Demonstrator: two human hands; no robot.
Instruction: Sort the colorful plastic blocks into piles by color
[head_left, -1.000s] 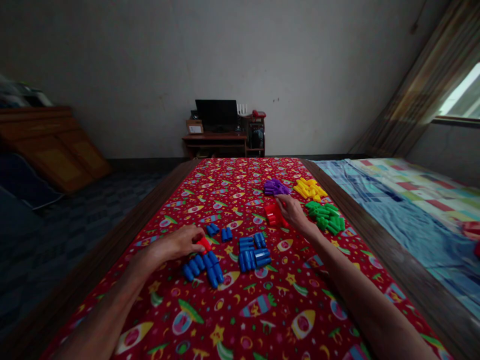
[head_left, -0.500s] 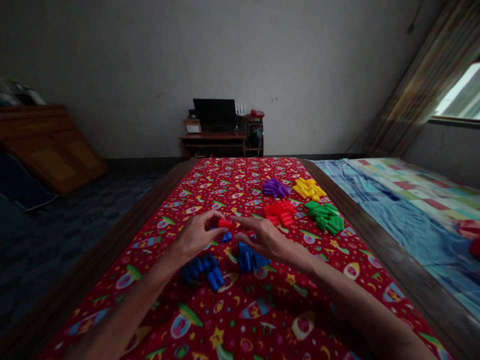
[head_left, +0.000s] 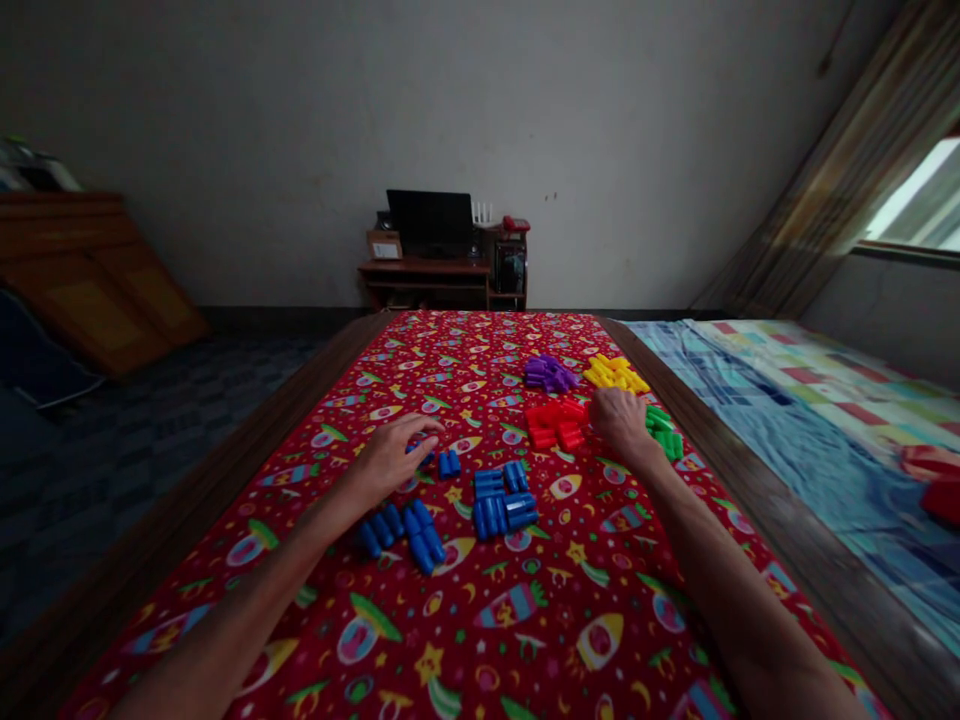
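Plastic tube-like pieces lie sorted by colour on a red rocket-print cloth [head_left: 480, 620]. My left hand [head_left: 390, 455] curls its fingers round a small blue piece [head_left: 421, 450], beside another blue piece [head_left: 450, 463] and two blue clusters [head_left: 401, 528] [head_left: 504, 500]. My right hand [head_left: 619, 415] hovers with its fingers curled down between the red pile [head_left: 553, 424] and the green pile [head_left: 666, 432]. What it holds, if anything, is hidden. Purple [head_left: 549, 372] and yellow [head_left: 616, 373] piles lie further back.
The cloth covers a long wooden platform with a dark rim [head_left: 780, 520]. A checked blanket [head_left: 817, 420] lies to the right, with a curtain and window above it. A desk with a monitor [head_left: 435, 225] stands at the far wall. A wooden cabinet [head_left: 90, 290] is on the left.
The left hand lifted a red piece from the blue cluster and met the right hand mid-table. The right hand then went back to the red pile and the left dropped onto a blue piece.
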